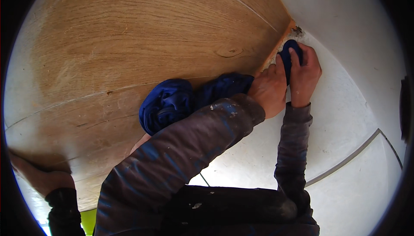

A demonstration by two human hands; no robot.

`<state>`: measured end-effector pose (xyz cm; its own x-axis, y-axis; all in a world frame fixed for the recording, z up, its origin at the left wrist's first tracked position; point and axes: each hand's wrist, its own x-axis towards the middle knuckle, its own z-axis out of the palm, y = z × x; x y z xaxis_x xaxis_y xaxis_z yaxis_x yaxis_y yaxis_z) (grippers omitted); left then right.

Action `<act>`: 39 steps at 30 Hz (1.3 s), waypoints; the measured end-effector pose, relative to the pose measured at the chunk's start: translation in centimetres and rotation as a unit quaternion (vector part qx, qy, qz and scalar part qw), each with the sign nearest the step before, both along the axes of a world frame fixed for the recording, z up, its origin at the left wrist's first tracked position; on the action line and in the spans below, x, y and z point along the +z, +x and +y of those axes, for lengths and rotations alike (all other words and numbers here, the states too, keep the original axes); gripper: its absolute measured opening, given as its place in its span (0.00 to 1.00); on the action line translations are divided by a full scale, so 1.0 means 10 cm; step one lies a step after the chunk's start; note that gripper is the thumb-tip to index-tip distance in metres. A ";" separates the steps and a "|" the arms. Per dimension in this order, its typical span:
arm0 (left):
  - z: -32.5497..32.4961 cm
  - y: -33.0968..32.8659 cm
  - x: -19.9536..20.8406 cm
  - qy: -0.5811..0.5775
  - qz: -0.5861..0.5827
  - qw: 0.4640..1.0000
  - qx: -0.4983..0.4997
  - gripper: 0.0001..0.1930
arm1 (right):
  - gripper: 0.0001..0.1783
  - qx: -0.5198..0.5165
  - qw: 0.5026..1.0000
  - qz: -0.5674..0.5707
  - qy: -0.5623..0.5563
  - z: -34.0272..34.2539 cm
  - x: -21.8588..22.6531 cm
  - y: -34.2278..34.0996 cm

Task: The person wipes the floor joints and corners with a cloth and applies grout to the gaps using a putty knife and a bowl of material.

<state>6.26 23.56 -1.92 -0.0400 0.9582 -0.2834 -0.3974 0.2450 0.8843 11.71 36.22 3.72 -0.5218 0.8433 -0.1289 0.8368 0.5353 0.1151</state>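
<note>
At the upper right, my right hand (307, 72) pinches a dark blue rounded piece (289, 50), its thumb lying along it. I cannot make out whether that piece is folded cloth or a pad. My left hand (269, 89) is closed beside it, one finger pressed to the piece's left edge. Both hands work at the corner where the wood-grain surface (172, 33) meets the white surface (332, 89). Just left of my left hand, a bunched blue cloth (166, 104) lies against the wood-grain surface, partly hidden behind my left forearm.
An orange-brown strip (282, 35) edges the wood-grain surface, with a dark, crumbly patch (297, 31) at its end. At lower left is what looks like a bare foot (43, 180) with a black cuff. Something bright green (88, 221) shows at the lower edge.
</note>
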 end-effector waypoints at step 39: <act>0.03 0.14 -0.37 0.003 -0.100 0.993 -0.069 0.33 | 0.06 0.080 0.984 -0.156 -0.044 -0.05 -0.26 0.04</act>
<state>7.68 23.89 -5.66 0.1483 0.9521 -0.2673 -0.5274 0.3048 0.7931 12.06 35.71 1.12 -0.5712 0.7312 -0.3731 0.6719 0.6775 0.2991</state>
